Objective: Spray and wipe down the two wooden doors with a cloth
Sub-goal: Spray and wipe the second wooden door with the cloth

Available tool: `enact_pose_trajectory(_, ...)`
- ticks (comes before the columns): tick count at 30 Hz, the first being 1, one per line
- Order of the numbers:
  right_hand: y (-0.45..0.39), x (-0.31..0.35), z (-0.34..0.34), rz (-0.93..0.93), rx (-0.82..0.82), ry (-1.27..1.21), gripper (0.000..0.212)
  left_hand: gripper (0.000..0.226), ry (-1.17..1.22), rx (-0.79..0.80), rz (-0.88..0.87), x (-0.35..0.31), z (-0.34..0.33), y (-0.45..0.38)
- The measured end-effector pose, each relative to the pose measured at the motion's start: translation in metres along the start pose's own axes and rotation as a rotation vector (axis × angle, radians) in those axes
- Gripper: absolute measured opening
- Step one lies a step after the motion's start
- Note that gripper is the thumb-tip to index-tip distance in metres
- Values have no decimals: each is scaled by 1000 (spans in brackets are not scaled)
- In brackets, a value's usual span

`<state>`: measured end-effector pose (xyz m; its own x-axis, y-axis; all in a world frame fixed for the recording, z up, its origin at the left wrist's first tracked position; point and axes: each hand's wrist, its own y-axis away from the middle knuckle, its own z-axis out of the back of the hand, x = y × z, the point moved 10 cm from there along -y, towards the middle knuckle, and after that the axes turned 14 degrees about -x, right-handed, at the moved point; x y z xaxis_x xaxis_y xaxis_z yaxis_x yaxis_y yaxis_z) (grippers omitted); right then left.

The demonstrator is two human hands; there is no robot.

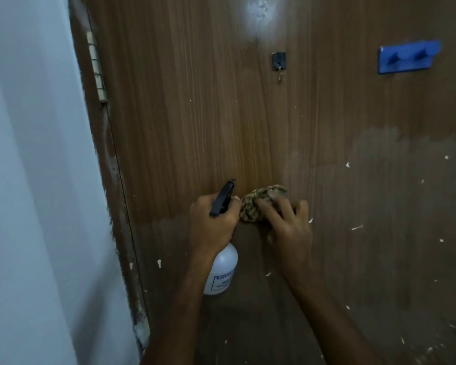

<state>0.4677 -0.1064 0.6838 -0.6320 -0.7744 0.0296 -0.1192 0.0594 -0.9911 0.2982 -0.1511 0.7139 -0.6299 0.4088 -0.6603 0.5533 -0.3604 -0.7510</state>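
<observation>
Closest to me, my left hand [211, 222] is wrapped around the neck of the spray bottle [221, 270], fingers closed tight below the black trigger head [223, 197]; the white body hangs down under my fist and the nozzle tilts up and a little right, toward the wood. Just beside it, nearly touching, my right hand [287, 225] presses the checked cloth [261, 201] flat against the wooden door [195, 127], fingers spread over the bunched fabric so the cloth sits under my fingertips and above my knuckles. The cloth lies right at the edge of a darker, glossier band of wood above and a duller patch below, which I judge to be the line between wiped and unwiped surface, so the coming stroke probably wants to run down or sideways into the dull area. The right hand is the one on the cloth and needs no reach; the bottle hand is close enough to crowd a stroke to the left, so I would shift it aside first. White flecks [357, 227], perhaps paint, dot the lower right of the door. Farther up, a small dark hook [279, 61] sits on the panel, with a blue hook rack [408, 56] off to its right and a bright glare spot above. Along the left edge runs a brass hinge [98, 67] against the pale wall [32, 180]. Only this one door shows.
</observation>
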Motion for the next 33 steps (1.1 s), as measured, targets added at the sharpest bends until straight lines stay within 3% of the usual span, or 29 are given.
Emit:
enact_pose_trajectory(2,-22,-11,-3,10,18,2,38,44,-4,13,12,-5,-11,-1)
enact_pose_trajectory(5,-88,-38,-3,-116,-92,50,56,37,-21,62,80,-8,-34,0)
enact_pose_trajectory(8,-90,-45,0,-153,-111,55,66,35,-10,74,125,-11,-48,2)
enact_pose_trajectory(13,15,-47,17,-110,26,62,54,42,-34,108,79,-18,-61,12)
enact_pose_trajectory(16,-24,-63,13,-107,45,36,56,41,-35,120,67,-21,-70,20)
enact_pose_trajectory(20,-96,-86,13,-201,-71,69,56,40,17,128,91,-25,-87,27)
enact_pose_trajectory(27,7,-104,39,-103,39,81,55,36,77,105,91,-34,-110,32)
enact_pose_trajectory(33,-102,-151,43,-229,-110,44,55,32,116,113,122,-49,-143,37)
